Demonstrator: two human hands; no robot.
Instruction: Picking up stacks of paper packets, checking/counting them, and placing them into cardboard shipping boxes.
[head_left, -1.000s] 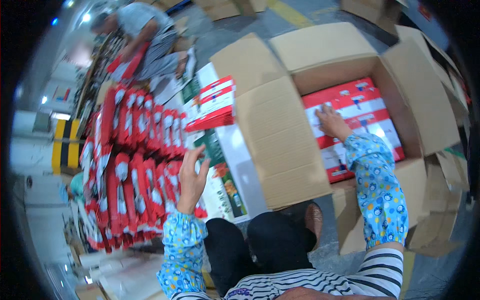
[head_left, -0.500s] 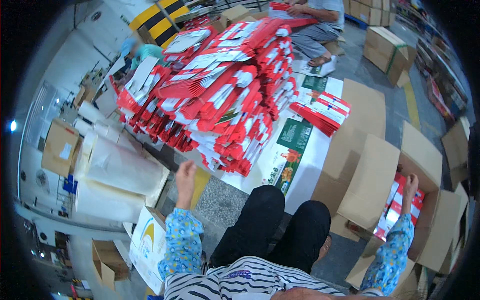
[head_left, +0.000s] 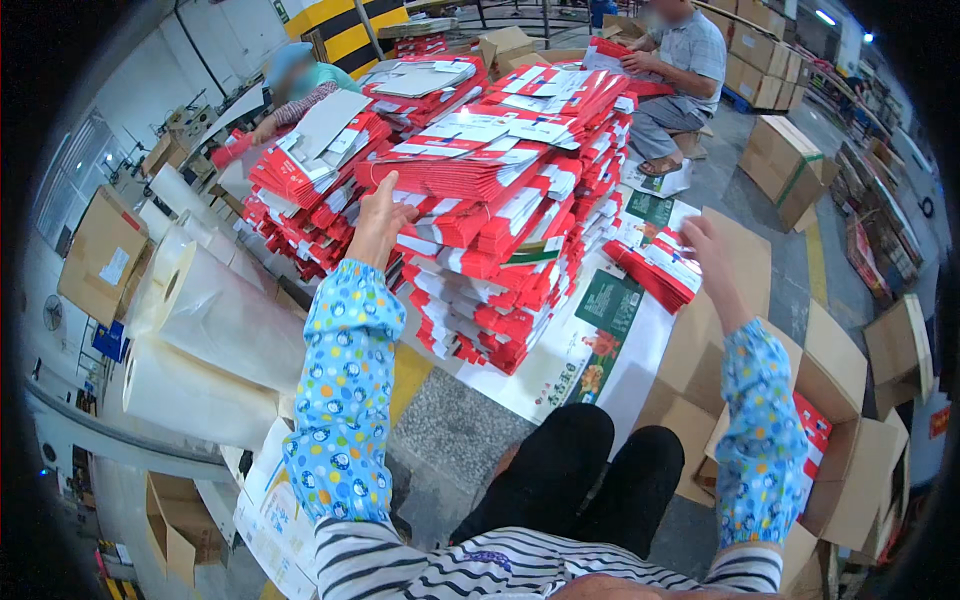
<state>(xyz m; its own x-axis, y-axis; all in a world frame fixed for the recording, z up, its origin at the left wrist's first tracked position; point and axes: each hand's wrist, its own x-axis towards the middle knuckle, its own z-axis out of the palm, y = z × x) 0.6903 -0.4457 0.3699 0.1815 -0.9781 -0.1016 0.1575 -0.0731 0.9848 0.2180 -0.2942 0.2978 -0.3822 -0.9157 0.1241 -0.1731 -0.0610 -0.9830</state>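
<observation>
In front of me rises a tall pile of flattened red-and-white cartons (head_left: pixel 500 215), stacked in bundles. My left hand (head_left: pixel 378 222) is raised at the pile's near left side, fingers apart and nothing in them. Whether its fingertips touch the cartons I cannot tell. A small bundle of the same folded cartons (head_left: pixel 655 270) lies right of the pile on a printed sheet (head_left: pixel 560 345). At that bundle's right end hovers my right hand (head_left: pixel 708 258), empty, its fingers loosely spread. More red-and-white cartons (head_left: pixel 812 435) show inside an open cardboard box (head_left: pixel 845 480), partly hidden by my right sleeve.
Large film-wrapped rolls (head_left: pixel 225 310) stand to the left. A person in a green top (head_left: pixel 325 80) reaches at the pile's far left; another person (head_left: pixel 690 50) sits handling cartons at the far right. A closed cardboard box (head_left: pixel 785 165) stands on the right floor.
My right hand has come out of the open box and moved left and forward to the small bundle. My left hand has gone forward to the pile. My view has tilted up.
</observation>
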